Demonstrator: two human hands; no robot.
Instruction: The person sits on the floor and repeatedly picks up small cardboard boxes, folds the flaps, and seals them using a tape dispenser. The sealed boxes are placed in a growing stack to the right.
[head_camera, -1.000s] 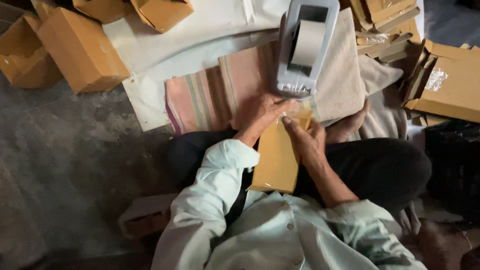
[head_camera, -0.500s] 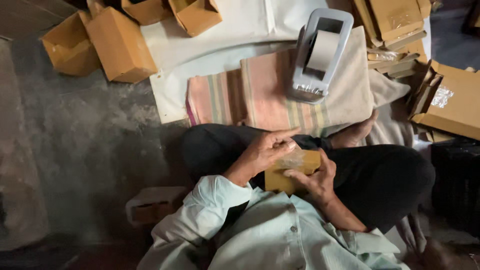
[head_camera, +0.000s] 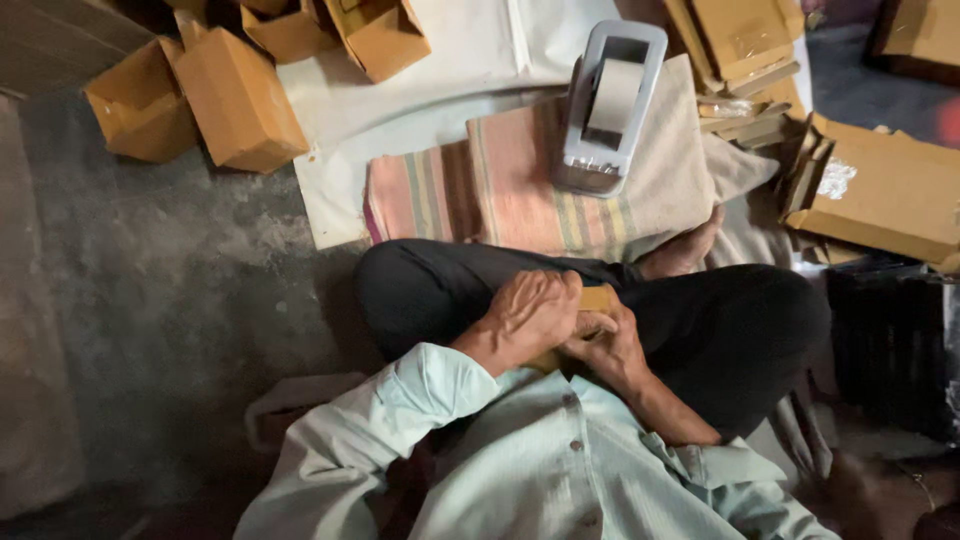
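I sit cross-legged on the floor and look down at my lap. Both hands hold a small flat brown cardboard piece (head_camera: 597, 298) over my dark trousers. My left hand (head_camera: 530, 312) covers most of it from above, fingers curled over it. My right hand (head_camera: 612, 350) grips it from below and to the right. Only a corner of the cardboard shows between my hands. A grey desktop tape dispenser (head_camera: 610, 108) with a roll of pale tape stands in front of me on a striped folded cloth (head_camera: 470, 195).
Folded brown cardboard boxes (head_camera: 235, 100) lie at the upper left on the grey concrete floor (head_camera: 180, 290). More boxes (head_camera: 885, 190) and flat cardboard pieces (head_camera: 745, 40) are stacked at the upper right. A white sheet (head_camera: 450, 80) lies under the cloth.
The cardboard piece stood upright between my hands a second ago. It now lies low in my lap and my left hand has closed over it.
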